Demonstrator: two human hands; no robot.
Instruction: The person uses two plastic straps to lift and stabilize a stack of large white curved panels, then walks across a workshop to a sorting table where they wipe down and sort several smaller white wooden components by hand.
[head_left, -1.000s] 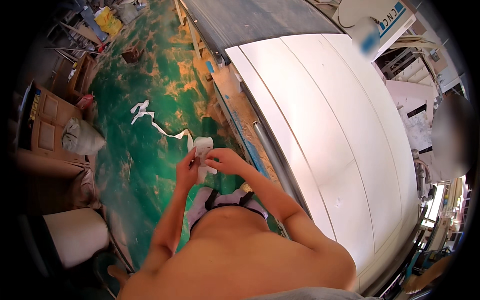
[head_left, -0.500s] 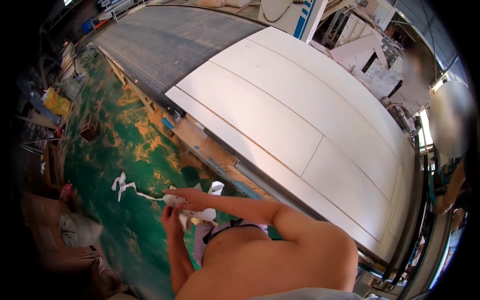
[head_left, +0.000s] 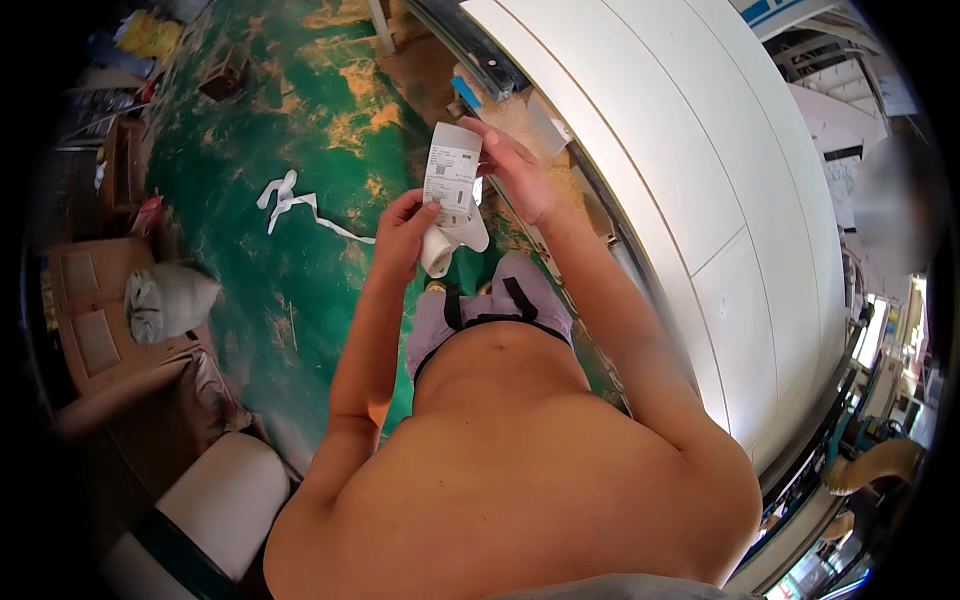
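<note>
Labels [head_left: 453,165], bunched at both grips half a second ago, now spread open between them, print exposed and likely readable. The left grip [head_left: 402,232] pinches their left edge, roll [head_left: 436,252] just below; the right grip [head_left: 518,178], loosely curled, is by their upper right edge, hold unclear.

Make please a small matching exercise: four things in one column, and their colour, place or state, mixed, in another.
1. labels
2. paper ribbon
3. floor
4. large panel

A. green, with brown dust
B. white, flat, at the person's right
C. printed, held in the left hand
D. white, tangled, lying down at the left

Pairs: 1-C, 2-D, 3-A, 4-B
</note>
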